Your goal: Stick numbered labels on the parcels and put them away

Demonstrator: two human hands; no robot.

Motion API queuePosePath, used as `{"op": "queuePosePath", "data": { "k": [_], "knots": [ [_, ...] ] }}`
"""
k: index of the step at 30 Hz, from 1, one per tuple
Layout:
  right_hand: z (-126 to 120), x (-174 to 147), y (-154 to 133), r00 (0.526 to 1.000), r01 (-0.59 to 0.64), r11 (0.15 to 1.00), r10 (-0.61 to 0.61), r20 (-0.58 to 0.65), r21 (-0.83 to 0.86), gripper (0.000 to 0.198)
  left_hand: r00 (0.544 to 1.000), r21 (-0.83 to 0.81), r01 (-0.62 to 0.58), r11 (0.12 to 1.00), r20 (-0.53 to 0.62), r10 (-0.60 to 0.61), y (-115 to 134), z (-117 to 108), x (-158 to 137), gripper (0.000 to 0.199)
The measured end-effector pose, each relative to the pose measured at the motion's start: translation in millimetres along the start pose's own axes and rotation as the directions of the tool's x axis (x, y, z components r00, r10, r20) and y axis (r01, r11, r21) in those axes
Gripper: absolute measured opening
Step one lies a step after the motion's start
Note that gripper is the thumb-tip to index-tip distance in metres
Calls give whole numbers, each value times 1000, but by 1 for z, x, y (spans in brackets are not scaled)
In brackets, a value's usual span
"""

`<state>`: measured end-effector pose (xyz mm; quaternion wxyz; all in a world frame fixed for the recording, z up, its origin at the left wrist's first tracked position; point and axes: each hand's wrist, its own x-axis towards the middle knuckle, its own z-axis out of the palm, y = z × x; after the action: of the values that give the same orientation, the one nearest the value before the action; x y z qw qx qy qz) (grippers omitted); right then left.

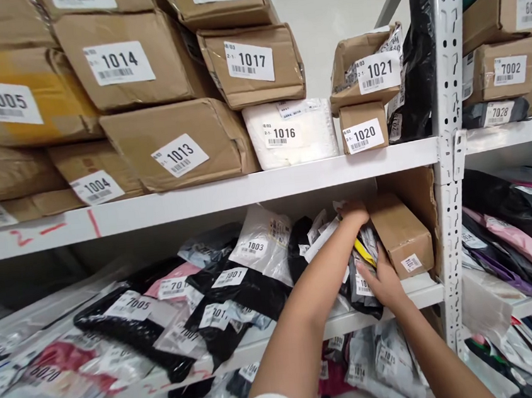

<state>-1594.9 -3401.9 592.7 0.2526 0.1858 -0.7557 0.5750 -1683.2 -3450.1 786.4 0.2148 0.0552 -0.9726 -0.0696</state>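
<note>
Parcel storeroom, white steel shelving across the whole head view, a perforated upright splitting it from the next bay. Up top, cardboard boxes stacked two and three deep, labels turned outward for quick reading: box 1013 lying flat, box 1017 above it, padded white mailer 1016 wedged alongside, small box 1020 under box 1021. Red marker scrawl on the shelf edge at left, presumably a bay number.

Middle shelf now: soft poly bags leaning in a loose row like files, number stickers facing front. Black bag 1001 and clear bag 1003 tilted to the left, blurred bags further left. At the right end, a brown carton set on a slant against the upright, acting as a bookend.

Between that carton and the row, both hands in. Left hand reaching over the top of the bundle of bags, fingers buried behind it, so grip hidden; looks like pulling the stack forward to part it. Right hand underneath and in front, fingers curled narrowly on the bundle's lower edge, propping it against a slide off the shelf lip. A yellow item showing inside the bundle, just above the right hand.

Lower shelf: more grey and clear bags, partly hidden by the forearms. Next bay, right: pink and black bags heaped.
</note>
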Motion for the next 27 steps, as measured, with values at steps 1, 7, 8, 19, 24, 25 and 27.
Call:
{"op": "queuePosePath", "data": {
  "k": [1,7,8,19,24,25,27],
  "knots": [
    [-5,-9,0,998,68,998,-68,13,-7,97,999,-26,-24,999,-50,23,-2,-9,-8,47],
    [-21,-58,9,929,369,913,-360,81,-175,139,816,-221,-369,903,-541,201,-50,-33,-96,45],
    [-19,-60,10,931,363,908,-362,47,-209,133,721,-261,-473,841,-664,200,-60,-29,-111,45],
    [-5,-51,3,927,329,904,-364,-91,-272,88,839,-524,-360,772,-544,22,-86,-29,-86,52],
    [-5,-50,0,951,265,907,-302,-65,-327,112,944,-465,-294,835,-277,179,-46,-29,-44,77],
    [-4,-48,-2,956,252,907,-287,-55,-338,113,956,-494,-265,828,-246,158,-41,-27,-38,71],
    [-3,-43,-5,960,250,903,-279,-33,-350,112,961,-539,-233,809,-255,106,-38,-24,-28,54]
  ]
}}
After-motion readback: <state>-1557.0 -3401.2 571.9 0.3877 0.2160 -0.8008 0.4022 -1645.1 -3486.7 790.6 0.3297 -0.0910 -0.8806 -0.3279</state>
